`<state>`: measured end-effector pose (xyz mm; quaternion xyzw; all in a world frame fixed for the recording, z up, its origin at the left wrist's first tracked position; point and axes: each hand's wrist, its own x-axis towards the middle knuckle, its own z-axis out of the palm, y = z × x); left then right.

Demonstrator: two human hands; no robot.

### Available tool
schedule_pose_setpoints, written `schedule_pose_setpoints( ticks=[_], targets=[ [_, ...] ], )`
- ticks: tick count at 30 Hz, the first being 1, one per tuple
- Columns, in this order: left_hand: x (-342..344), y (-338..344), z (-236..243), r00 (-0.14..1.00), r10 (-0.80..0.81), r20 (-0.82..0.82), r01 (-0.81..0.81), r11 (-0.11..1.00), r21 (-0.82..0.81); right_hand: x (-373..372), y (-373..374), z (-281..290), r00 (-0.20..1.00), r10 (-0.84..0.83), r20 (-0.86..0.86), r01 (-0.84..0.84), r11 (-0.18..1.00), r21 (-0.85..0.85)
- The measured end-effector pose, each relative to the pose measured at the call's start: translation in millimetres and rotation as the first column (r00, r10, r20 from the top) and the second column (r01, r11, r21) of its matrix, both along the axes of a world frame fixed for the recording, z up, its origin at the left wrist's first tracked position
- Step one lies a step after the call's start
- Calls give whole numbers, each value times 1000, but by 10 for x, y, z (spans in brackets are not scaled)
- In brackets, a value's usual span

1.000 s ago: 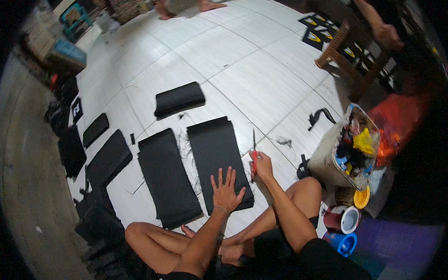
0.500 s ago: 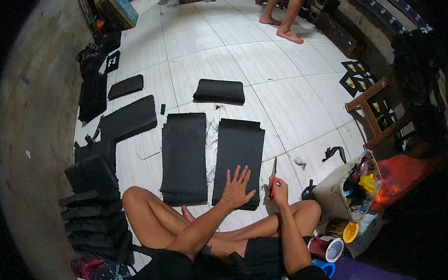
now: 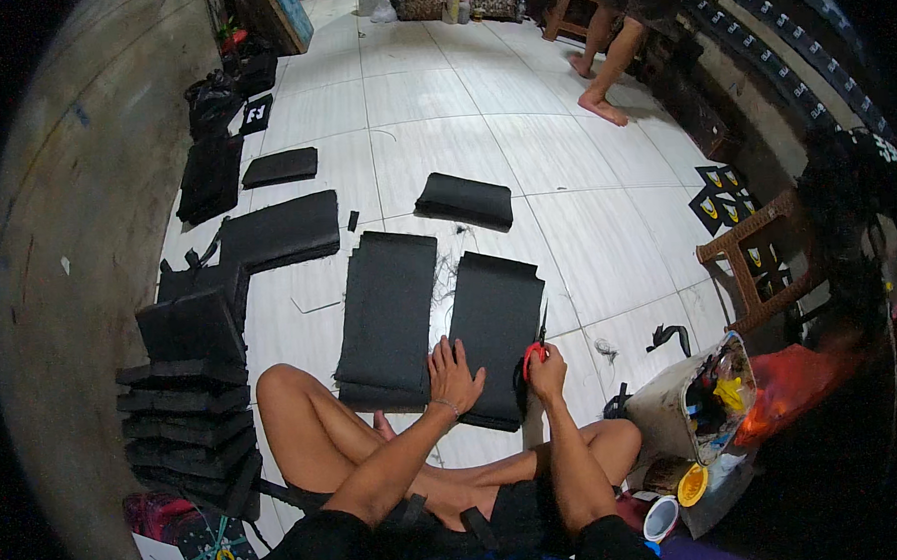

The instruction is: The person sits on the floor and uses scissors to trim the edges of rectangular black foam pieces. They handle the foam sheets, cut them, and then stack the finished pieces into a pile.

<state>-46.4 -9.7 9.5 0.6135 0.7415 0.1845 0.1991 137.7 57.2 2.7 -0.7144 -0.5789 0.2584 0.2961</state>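
Observation:
Two piles of black fabric panels lie side by side on the floor before my crossed legs: a left pile and a right pile. My left hand rests with straight fingers at the left edge of the right pile, over the gap between both. Red-handled scissors are gripped in my right hand, blades pointing away from me along the right pile's right edge. Whether the blades touch the fabric I cannot tell.
Folded black fabric lies beyond the piles. More black stacks line the left wall. A plastic stool and a full waste bin stand at right. Another person's legs are at the far right. Loose threads litter the tiles.
My left hand has slid left from the middle of the right pile to its left edge. The scissors have come closer to that pile's right edge. The other person's feet have shifted.

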Motion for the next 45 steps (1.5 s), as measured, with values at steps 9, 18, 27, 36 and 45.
schedule_pose_setpoints(
  ticks=[9,18,27,36,45],
  targets=[
    [51,-100,-46,995,74,70,-72,997,-24,-136,-1,229,982,173,73,-170,985,-39],
    [9,-16,-56,979,118,169,-110,992,-55,98,31,77,988,138,-62,-137,990,25],
    [-167,792,35,956,212,200,-203,977,-63,608,68,-199,999,6,43,-10,996,84],
    [-93,828,107,970,141,196,-127,989,-79,480,65,-74,998,17,53,-17,1000,-1],
    [-171,826,125,934,166,318,-143,985,-96,389,243,160,895,72,440,17,981,-194]
  ],
)
